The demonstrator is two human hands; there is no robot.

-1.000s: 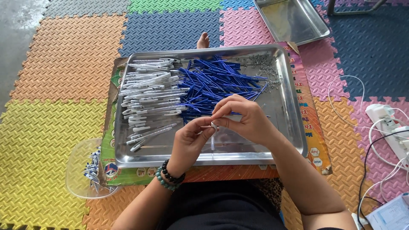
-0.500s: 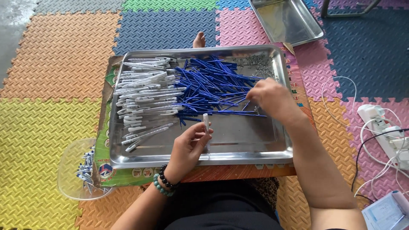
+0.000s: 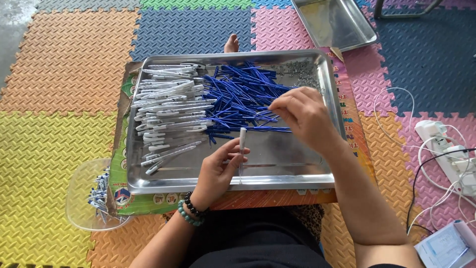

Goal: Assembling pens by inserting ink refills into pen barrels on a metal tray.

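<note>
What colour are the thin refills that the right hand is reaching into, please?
Blue: the pile of refills under the right hand shows clearly in the head view.

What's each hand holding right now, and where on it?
Left hand holds a white plastic pen barrel upright, pinched near its lower half. Right hand has fingertips in the pile of thin blue refills; whether one is gripped cannot be told.
</note>
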